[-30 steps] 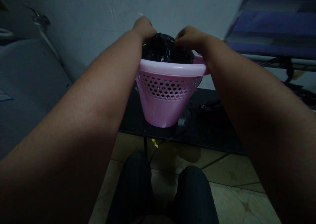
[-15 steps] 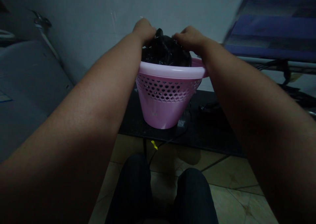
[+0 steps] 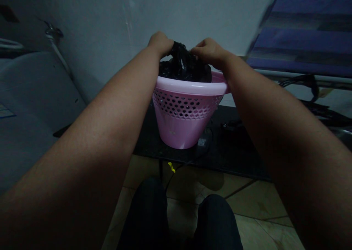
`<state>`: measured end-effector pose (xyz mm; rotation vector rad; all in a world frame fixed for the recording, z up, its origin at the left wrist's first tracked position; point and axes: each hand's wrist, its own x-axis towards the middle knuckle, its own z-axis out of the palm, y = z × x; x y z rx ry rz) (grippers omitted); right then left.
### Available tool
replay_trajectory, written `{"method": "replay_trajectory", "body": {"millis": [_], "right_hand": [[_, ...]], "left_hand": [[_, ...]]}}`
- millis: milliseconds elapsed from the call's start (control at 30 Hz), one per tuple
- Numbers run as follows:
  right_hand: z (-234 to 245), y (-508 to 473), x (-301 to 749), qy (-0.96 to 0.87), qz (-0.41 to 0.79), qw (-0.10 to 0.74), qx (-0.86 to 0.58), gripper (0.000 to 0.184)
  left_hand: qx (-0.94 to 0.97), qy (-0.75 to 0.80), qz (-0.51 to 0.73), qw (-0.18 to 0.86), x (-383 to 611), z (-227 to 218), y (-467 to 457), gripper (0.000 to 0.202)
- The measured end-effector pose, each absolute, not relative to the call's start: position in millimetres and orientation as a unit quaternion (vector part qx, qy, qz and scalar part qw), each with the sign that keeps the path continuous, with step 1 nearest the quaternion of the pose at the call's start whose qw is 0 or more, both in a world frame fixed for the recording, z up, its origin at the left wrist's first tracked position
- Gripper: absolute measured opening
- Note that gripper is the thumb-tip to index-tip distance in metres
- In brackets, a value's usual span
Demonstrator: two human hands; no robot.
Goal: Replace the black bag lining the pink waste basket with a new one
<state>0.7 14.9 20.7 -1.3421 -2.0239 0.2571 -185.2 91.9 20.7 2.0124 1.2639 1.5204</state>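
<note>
A pink plastic basket (image 3: 178, 132) with rows of holes below its rim stands upright on a dark bench. Black shiny plastic bag material (image 3: 183, 64) fills its mouth and bunches up above the rim. My left hand (image 3: 161, 44) is closed on the bag at the left, with a fold rising beside its fingers. Opposite it, my right hand (image 3: 207, 51) pinches the bag from the right, thumb and fingers together. The fingertips of both hands are partly hidden. My right wrist passes close over the basket's right rim.
The dark bench (image 3: 228, 158) carries a black item (image 3: 233, 127) right of the basket and a cable with a yellow tag (image 3: 171, 167) hanging off its front. A grey appliance (image 3: 35, 88) stands left. Purple striped cloth (image 3: 302, 40) and a rail are at right. My knees are below.
The whole view has shifted slightly, so the basket sits a little lower. The bag between my hands has changed shape, a fold now stretching from my left hand.
</note>
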Motion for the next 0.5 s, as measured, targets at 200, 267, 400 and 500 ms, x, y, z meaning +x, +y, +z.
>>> {"method": "replay_trajectory", "body": {"millis": [200,267,400,500], "right_hand": [[24,11,1,-0.773,0.066,0.379,-0.504,0.029],[24,13,2,-0.762,0.037,0.387,-0.518,0.023],[24,27,6,-0.733,0.017,0.385,-0.561,0.028],[26,33,8,-0.744,0.05,0.355,-0.563,0.038]], "left_hand": [[0.706,0.528,0.462,0.1,-171,21,48,0.028],[0.717,0.494,0.471,0.144,-166,22,35,0.025],[0.728,0.476,0.465,0.165,-162,23,30,0.02],[0.728,0.448,0.47,0.219,-163,25,33,0.02]]}}
